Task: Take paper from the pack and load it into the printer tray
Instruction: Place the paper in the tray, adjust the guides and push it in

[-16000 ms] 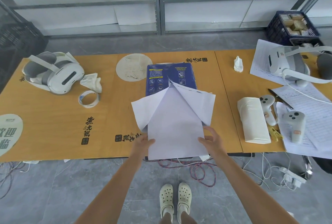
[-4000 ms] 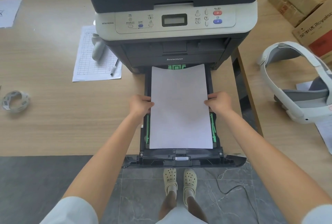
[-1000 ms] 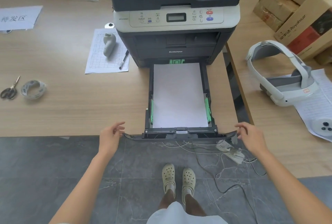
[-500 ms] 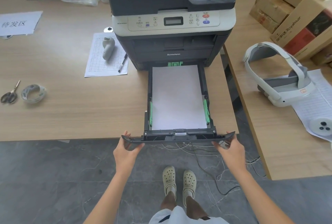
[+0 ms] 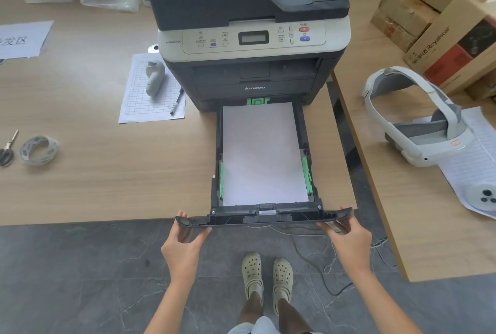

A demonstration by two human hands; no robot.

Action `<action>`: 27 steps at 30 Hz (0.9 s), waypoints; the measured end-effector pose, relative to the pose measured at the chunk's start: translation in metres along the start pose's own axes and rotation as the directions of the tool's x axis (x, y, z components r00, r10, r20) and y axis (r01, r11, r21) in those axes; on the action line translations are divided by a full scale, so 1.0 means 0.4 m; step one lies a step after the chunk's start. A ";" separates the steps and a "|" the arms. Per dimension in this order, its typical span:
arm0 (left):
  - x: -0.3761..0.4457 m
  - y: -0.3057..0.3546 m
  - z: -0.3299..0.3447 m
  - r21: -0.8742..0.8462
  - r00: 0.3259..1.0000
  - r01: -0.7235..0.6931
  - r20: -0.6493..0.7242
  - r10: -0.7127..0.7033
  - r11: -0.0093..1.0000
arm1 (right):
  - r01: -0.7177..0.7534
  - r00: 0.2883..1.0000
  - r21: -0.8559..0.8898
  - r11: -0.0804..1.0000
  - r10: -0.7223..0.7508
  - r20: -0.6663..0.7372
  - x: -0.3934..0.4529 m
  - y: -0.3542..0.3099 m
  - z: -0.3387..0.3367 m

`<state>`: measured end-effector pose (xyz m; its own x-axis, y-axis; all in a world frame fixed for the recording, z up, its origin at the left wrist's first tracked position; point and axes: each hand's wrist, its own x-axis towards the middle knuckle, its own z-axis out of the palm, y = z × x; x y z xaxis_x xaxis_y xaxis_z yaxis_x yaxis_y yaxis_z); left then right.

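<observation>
Now, smooth white paper lying flat in pulled-out black plastic printer tray over woodgrain bench, left hand and right hand gripping the tray's curved front lip at either end, thumbs underneath.

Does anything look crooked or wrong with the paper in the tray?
Nothing stands out. The paper lies flat and square between the green guides of the open tray; both hands grip its front panel.

At the left edge of the frame lay scissors beside a tape roll. A pen rested on a gridded sheet left of centre. Cardboard boxes stood upper right, above a white headset.
</observation>
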<state>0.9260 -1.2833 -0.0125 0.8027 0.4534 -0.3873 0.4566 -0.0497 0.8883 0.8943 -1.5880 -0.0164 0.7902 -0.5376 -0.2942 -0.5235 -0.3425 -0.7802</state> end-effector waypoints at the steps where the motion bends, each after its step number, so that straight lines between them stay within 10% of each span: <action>1: -0.001 0.000 0.001 0.000 1.000 -0.006 -0.003 0.006 1.000 | 0.003 1.000 0.010 1.000 -0.003 -0.005 -0.001 -0.001 0.000; 27: 0.198 0.103 0.160 -0.051 0.999 -0.020 -0.031 0.018 0.999 | -0.055 0.998 0.154 0.987 0.057 -0.004 0.204 -0.112 0.109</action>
<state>1.0328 -1.3064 -0.0224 0.7987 0.4799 -0.3631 0.4206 -0.0136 0.9071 0.9962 -1.5829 -0.0296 0.7579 -0.5595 -0.3356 -0.5113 -0.1898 -0.8382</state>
